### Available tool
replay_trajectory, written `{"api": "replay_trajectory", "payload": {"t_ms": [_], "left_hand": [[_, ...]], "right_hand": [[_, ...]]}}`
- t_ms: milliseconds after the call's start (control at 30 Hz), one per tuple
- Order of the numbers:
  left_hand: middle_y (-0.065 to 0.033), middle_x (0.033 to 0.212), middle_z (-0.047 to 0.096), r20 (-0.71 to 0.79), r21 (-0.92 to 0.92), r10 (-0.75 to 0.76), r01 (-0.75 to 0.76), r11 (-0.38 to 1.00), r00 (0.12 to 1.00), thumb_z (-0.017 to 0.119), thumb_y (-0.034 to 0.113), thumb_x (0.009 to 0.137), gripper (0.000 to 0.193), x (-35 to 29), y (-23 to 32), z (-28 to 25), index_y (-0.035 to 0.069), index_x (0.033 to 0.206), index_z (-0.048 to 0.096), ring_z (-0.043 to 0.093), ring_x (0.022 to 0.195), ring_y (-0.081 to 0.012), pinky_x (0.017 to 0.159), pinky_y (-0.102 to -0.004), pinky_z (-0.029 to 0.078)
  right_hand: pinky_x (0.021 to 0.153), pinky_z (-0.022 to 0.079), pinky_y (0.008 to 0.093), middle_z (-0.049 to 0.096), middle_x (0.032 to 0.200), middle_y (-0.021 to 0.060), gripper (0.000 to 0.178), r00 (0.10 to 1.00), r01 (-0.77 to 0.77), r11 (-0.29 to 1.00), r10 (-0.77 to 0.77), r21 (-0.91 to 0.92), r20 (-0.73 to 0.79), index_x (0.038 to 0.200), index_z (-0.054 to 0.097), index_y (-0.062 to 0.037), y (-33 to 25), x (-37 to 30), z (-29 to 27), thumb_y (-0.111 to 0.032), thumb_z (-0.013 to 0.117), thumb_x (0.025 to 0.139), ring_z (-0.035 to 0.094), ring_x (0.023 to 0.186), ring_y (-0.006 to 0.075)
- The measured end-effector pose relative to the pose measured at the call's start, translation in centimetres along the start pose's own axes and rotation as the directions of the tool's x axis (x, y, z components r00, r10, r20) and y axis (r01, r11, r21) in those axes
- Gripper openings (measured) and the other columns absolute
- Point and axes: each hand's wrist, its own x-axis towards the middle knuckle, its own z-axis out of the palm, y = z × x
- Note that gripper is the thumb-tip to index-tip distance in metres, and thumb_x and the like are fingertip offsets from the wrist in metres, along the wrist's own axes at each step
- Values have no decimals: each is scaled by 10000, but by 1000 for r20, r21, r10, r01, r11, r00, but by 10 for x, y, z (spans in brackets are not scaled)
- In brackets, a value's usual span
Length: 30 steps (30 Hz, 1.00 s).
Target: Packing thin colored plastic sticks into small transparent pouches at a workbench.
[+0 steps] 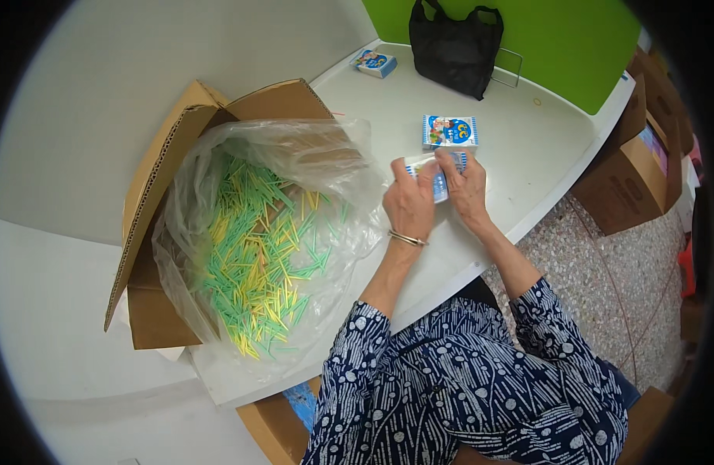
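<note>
Right of the box (162, 322), left hand (410, 201) and right hand (467, 194), fingers closed, pinch a packet (440, 187), seemingly straightening it. Steady pressure seems needed next.

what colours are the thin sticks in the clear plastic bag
The sticks are green and yellow, best seen in the head view.
</note>
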Motion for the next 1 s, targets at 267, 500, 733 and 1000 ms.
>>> {"api": "replay_trajectory", "payload": {"t_ms": [267,500,733,1000], "left_hand": [[-204,609,587,-26,1,-82,82,997,996,459,315,959,298,1,-26,1,20,999,435,595,569,-407,503,-486,448],[-195,620,591,77,18,23,-24,1000,997,471,260,949,247,-15,19,-11,20,1001,443,588,510,-371,447,-432,458],[-222,567,549,57,111,-149,142,984,987,432,276,968,251,-9,-4,-9,25,973,450,572,540,-416,482,-503,419],[-209,544,551,24,70,-63,61,996,998,429,242,966,217,-20,3,-6,25,979,423,574,519,-404,454,-490,418]], "right_hand": [[576,399,309,531,665,51,439,1000,-4,993,3,-115,-7,831,547,14,5,-2,-3,-384,432,977,440,620,118],[551,369,360,448,608,92,509,998,66,997,-66,-35,-13,797,518,32,12,-5,-8,-398,334,998,408,575,182],[557,365,394,474,614,190,498,989,143,977,-145,-160,-2,804,519,47,-5,-11,-12,-377,336,989,411,556,266],[503,334,350,457,603,54,570,998,60,988,-59,-141,15,773,497,65,7,-8,-22,-425,316,1002,392,573,124]]}}
